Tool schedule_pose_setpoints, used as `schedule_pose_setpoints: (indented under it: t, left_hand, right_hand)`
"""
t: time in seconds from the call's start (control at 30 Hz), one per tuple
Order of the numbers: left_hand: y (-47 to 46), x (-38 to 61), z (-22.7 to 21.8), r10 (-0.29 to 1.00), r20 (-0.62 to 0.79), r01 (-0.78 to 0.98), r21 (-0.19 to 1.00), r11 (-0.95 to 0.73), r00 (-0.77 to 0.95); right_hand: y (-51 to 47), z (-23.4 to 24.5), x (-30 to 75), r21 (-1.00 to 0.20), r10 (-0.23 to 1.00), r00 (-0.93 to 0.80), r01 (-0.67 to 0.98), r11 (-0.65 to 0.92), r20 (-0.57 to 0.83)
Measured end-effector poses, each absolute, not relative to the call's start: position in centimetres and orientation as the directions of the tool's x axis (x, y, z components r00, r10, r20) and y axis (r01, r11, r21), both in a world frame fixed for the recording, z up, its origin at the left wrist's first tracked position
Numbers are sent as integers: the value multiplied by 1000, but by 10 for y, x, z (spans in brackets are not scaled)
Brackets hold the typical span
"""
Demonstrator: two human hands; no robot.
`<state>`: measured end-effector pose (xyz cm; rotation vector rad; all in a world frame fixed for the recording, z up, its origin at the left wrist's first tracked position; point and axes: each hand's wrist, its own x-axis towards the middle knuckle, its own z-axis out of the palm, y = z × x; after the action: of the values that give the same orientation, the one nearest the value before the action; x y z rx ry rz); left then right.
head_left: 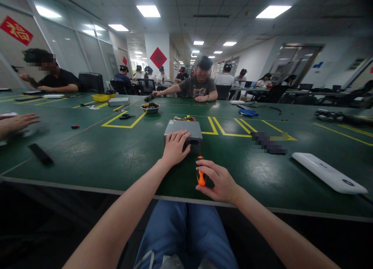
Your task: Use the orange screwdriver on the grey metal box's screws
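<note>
Bench, green mat [87, 160]: a black bar-shaped item [40, 154] lies at left, not far from a neighbour's hand [17, 123] at the frame edge. Left hand [175, 147] lies on top of a grey sheet-metal box [183, 129], fingers draped over it, not clasping; box sits flat on the mat, directly ahead of the person. Judged rigid, fairly heavy, smooth-sided: best taken by its lower edges. Right hand [217, 180] pinches an orange-handled screwdriver [201, 177] between thumb and fingertips, shaft upright, tip near the box's near face; judged light, handle easy to turn. White plastic case [329, 172] lies well to the right
</note>
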<state>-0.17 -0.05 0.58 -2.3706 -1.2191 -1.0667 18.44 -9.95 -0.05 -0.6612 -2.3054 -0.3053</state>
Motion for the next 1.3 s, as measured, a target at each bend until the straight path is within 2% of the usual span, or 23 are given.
schedule_pose_setpoints:
  t: [0.27,0.6,0.83,0.97,1.1,1.2,1.3]
  left_hand:
    - [3,-1,5,576,733,782,98,-615,361]
    - [5,-1,5,582,736,788,109,-606,345]
    - [5,-1,4,561,752,789,91,-607,346]
    - [4,-1,5,559,763,806,88,-586,324]
    - [4,-1,4,570,757,803,102,-588,321]
    - [5,-1,4,573,757,798,116,-591,314]
    - [5,-1,5,576,756,795,125,-593,311]
  right_hand:
    - [-102,2,183,143,339,-659,563,814,671]
    - [-103,3,182,111,352,-648,561,820,675]
    - [-103,6,181,166,353,-703,555,815,617]
    - [-100,0,183,161,298,-667,536,829,683]
    - [-97,-5,185,102,308,-593,556,825,744]
    - [-99,-3,185,79,344,-617,553,829,708]
    - [-101,2,184,140,349,-681,553,822,644]
